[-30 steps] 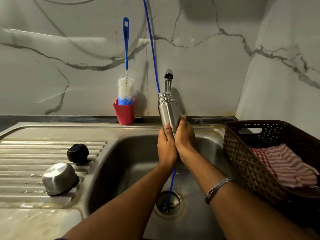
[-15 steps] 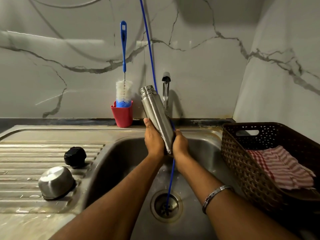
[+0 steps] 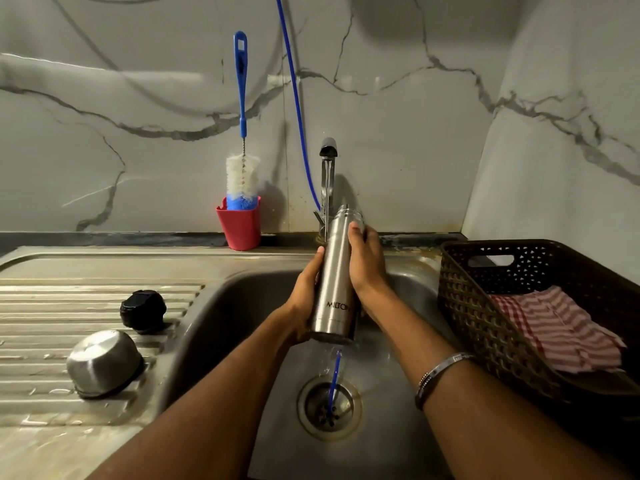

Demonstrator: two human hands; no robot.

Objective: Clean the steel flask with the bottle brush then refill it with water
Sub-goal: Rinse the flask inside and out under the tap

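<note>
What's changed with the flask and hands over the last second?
The flask went from upright under the tap, tilted left, and now stands near upright below the spout. The right hand slid up to its neck; the left hand still holds the body. Brush, cap and basket stayed put.

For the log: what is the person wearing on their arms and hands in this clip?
Both forearms are bare, with no sleeves or gloves in view. The left hand and its wrist carry nothing. Behind the right hand, the wrist wears a thin silver metal bangle. No rings or watch are visible.
</note>
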